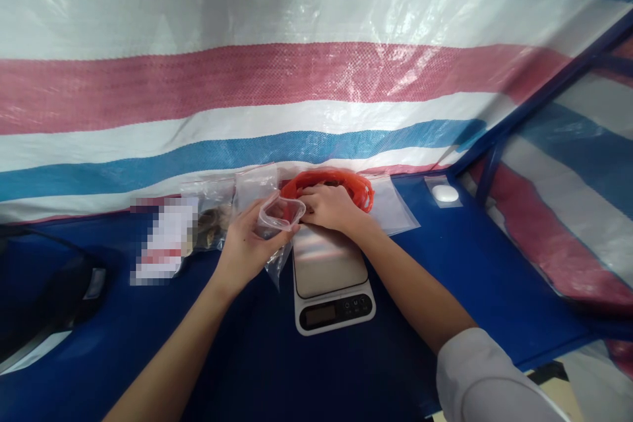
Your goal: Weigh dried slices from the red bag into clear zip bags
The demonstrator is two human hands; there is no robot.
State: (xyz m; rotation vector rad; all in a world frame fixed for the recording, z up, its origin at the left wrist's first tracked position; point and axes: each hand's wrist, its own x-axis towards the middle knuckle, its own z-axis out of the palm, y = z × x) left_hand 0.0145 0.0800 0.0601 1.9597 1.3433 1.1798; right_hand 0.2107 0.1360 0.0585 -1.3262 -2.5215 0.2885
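My left hand (pixel 247 237) is closed around a clear plastic bag (pixel 282 212), whose mouth gapes toward me and whose lower corner hangs beside the scale. Just right of that mouth, my right hand (pixel 326 208) reaches over the back of the scale into an orange-red plastic bag (pixel 363 191). Its fingers are bent, and their tips and anything in them are hidden. Under my right wrist stands a white digital kitchen scale (pixel 332 270) with a metal plate; its display looks dark.
Left of my hands lie a clear bag with brown contents (pixel 210 227) and a blurred white packet (pixel 165 237). A flat clear bag (pixel 395 208) and a small bag with a white oval object (pixel 444 193) are at right. A dark bag (pixel 44 297) sits far left; striped sheeting (pixel 247 79) hangs behind.
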